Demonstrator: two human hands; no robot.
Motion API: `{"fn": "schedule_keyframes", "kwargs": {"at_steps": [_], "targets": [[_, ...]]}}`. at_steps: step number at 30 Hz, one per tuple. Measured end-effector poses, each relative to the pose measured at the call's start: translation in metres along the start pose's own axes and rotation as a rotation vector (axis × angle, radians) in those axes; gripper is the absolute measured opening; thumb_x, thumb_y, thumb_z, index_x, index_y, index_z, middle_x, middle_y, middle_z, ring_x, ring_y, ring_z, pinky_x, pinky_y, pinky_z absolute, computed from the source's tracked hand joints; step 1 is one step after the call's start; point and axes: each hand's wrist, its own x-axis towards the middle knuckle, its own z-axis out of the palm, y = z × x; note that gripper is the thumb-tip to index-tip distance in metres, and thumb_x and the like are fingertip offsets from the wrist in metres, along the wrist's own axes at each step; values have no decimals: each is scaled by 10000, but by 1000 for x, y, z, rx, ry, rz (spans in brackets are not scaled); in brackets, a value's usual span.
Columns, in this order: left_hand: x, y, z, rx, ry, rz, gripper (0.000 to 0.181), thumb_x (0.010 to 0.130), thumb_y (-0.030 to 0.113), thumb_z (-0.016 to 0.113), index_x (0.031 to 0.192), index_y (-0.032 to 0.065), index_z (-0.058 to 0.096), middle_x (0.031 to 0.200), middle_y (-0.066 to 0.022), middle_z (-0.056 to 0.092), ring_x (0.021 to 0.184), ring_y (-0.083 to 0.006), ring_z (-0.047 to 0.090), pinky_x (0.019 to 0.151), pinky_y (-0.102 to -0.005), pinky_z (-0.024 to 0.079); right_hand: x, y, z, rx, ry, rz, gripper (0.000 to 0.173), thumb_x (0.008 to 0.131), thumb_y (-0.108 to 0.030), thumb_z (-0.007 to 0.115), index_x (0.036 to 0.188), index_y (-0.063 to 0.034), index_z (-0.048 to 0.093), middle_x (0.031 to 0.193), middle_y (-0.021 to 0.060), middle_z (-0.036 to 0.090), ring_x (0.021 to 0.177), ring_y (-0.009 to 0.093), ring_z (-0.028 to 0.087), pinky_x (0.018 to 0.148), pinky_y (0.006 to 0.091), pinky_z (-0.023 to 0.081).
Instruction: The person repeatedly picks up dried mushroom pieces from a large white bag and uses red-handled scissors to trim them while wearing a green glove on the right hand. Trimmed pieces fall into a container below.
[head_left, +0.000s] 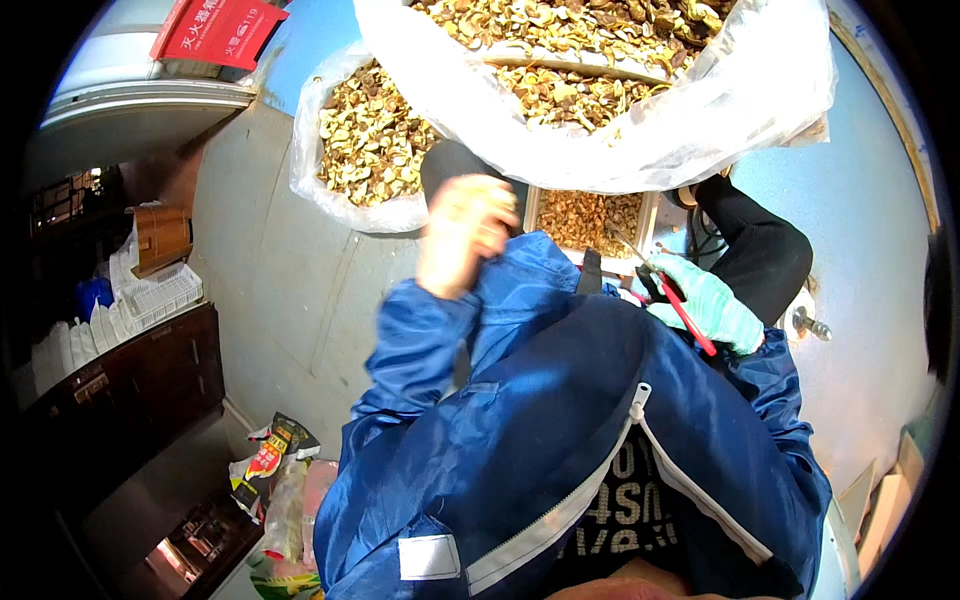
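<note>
My left hand (466, 225) is bare and blurred, raised above my knee beside a clear plastic bag of dried mushroom pieces (375, 135). Its fingers look curled, and whether anything small lies between them is too blurred to tell. A pale green knitted glove covers my right hand (705, 304), which grips red-handled scissors (686, 315). Their blades point up and left, reaching over a shallow white-rimmed tray (646, 225) full of small brown chopped pieces (581, 217). Beyond the tray, a large clear plastic bag (622, 157) holds more dried mushroom pieces (577, 94).
A red fire extinguisher box (217, 34) stands at the far left. White plastic baskets (161, 296) sit on a dark cabinet (142, 367). Printed packets (270, 465) lie on the floor at lower left. A metal fitting (810, 322) is right of my right knee.
</note>
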Motion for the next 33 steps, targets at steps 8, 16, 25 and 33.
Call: {"fn": "schedule_keyframes", "kwargs": {"at_steps": [8,16,25,33], "targets": [[135,23,-273,1106,786,208,712,841,361,686,1403,48,380,1301,-252,495,1237,-348,464,1031,-424,375,24,-21,-14,-216,-105,81,540,778,-478,707,1128,-93,560,962,164,605,939,347,595,829,413,466],[190,107,36,857,22,917,238,881,104,625,1108,39,659,1005,-121,660,969,-272,623,890,-354,477,10,-15,-37,-59,-106,-64,414,829,-243,670,1227,-134,627,905,166,672,788,312,663,698,360,523],[272,116,103,1441,-31,959,244,830,159,689,1056,67,692,1076,-98,625,1014,-269,577,899,-374,472,-2,-25,-60,38,37,-35,499,703,-196,819,1130,-7,645,895,183,663,775,315,652,717,352,517],[147,107,87,-171,-404,148,261,930,97,570,1162,-23,564,1134,-143,640,994,-221,644,839,-286,522,-4,-36,-75,221,92,-181,465,770,-201,777,1184,-68,612,860,116,670,728,260,654,673,348,510]]}}
